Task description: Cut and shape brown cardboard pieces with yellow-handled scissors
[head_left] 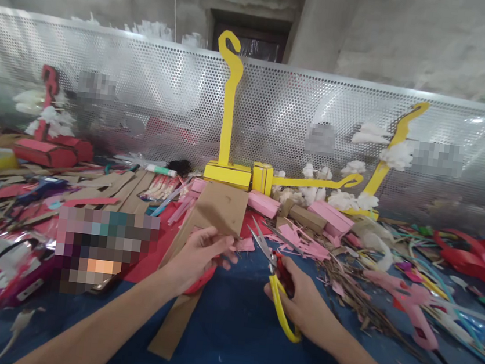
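My right hand is closed round a pair of scissors with yellow and dark red handles. Their metal blades stand apart and point up and left. Nearer the middle, my left hand hovers in front of a brown cardboard piece, its fingers loosely bent and apart with nothing visible in them. Beneath that hand, a red object is mostly hidden. A cardboard strip lies on the dark blue table surface. Red paper spreads out to the left.
A yellow hook-topped paper model stands against the perforated metal panel. Pink paper blocks and scraps lie in front. At right is a pink glue gun with a cord. A red hook model and clutter occupy the left.
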Demonstrator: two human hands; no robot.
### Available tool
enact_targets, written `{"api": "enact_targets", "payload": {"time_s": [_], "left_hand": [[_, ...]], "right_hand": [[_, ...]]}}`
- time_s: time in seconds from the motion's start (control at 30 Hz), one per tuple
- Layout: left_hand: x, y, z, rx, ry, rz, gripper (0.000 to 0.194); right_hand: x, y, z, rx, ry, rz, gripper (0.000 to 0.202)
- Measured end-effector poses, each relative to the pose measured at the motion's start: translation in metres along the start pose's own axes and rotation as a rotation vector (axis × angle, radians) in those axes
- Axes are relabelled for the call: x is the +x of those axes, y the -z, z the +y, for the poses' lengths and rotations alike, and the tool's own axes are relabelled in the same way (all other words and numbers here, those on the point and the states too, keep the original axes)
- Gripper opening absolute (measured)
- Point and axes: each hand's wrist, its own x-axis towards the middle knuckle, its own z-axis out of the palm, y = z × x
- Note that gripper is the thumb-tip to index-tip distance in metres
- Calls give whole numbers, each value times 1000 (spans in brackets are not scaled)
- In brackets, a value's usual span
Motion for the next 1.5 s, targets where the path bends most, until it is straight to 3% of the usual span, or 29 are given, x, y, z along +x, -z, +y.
{"api": "enact_targets", "payload": {"time_s": [0.23,0.43,0.63,0.87,1.17,1.5], "left_hand": [[2,3,-2,-43,-35,59,29],[1,3,-2,22,-34,-8,31],[0,4,-6,57,-66,-146,28],[1,9,-12,133,-153,-262,26],[-1,5,-13,163,-151,-131,29],[0,5,-15,183,-168,-99,27]], "right_hand": [[0,-3,4,32,-1,-23,24],[-4,-2,-4,41,32,-80,22],[-7,0,-12,-5,75,-121,19],[-11,-4,-13,-60,71,-162,21],[-9,-9,-5,-35,43,-112,24],[-5,-7,-9,-31,-5,-84,30]]}}
